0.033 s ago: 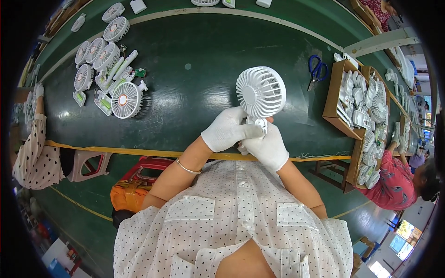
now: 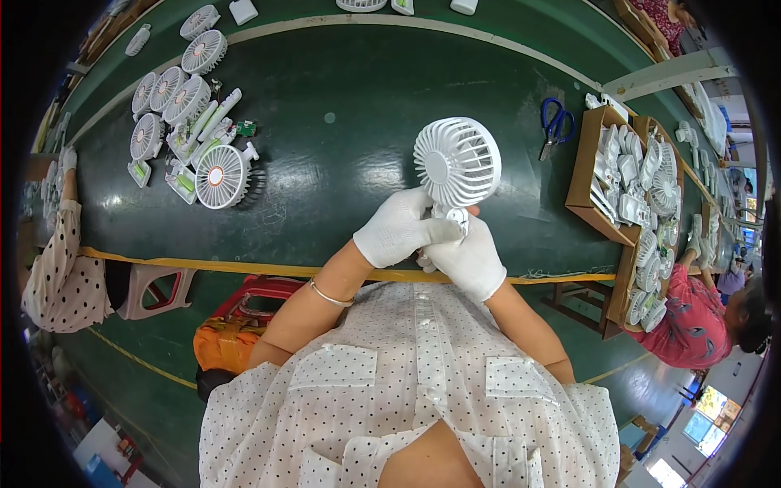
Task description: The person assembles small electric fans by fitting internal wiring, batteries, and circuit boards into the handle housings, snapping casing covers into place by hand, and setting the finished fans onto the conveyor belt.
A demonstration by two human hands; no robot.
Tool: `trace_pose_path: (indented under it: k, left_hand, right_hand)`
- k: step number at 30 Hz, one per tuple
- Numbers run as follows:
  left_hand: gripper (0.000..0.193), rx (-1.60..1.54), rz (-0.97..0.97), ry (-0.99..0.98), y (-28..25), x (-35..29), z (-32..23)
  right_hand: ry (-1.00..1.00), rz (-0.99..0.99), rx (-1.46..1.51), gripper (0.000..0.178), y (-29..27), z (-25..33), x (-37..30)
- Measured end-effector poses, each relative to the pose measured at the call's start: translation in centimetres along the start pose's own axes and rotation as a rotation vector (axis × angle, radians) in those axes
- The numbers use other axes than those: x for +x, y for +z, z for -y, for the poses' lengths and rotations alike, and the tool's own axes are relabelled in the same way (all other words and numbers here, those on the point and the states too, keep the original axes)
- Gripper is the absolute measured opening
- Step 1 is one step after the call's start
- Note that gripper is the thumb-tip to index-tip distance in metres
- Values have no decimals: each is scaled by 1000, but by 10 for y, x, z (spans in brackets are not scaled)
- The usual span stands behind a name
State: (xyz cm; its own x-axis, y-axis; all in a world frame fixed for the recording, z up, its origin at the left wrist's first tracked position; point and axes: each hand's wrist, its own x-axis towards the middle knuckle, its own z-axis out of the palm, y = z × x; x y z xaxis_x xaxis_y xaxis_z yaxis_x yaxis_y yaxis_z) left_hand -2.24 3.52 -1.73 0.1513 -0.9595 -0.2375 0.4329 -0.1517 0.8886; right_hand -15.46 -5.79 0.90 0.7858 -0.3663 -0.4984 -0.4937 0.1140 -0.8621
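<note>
The left hand (image 2: 392, 229) pinches near the neck (image 2: 458, 216) of 1 white fan (image 2: 459, 161); the right hand (image 2: 473, 259) wraps round just below. The fan is by the near edge of the green worktop (image 2: 342, 163). The step seems to be neck work; the next move calls for steady holding.

Blue-handled scissors (image 2: 558, 122) lie on the green tabletop (image 2: 325, 179), near an open cardboard box (image 2: 589, 163) to their right. Before the table's near edge, left side: pale plastic stool (image 2: 138, 286), then red chair (image 2: 281, 286) with orange cloth (image 2: 220, 342) against it. Far right: co-worker in red patterned top (image 2: 683, 324); window panes (image 2: 712, 413) at lower right.
</note>
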Motion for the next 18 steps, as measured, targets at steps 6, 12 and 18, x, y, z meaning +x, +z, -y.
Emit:
trace_pose_path:
  k: [6,12,18]
  left_hand:
    - [62,-81,12,42,-2,-1,-1]
    - [50,-558,75,267,-1,2,7]
    - [43,-455,-31,90,-8,1,4]
  right_hand:
    - [8,115,126,26,-10,-4,4]
    - [8,633,998,66,-16,-30,4]
    - [-4,-86,75,30,-2,19,1]
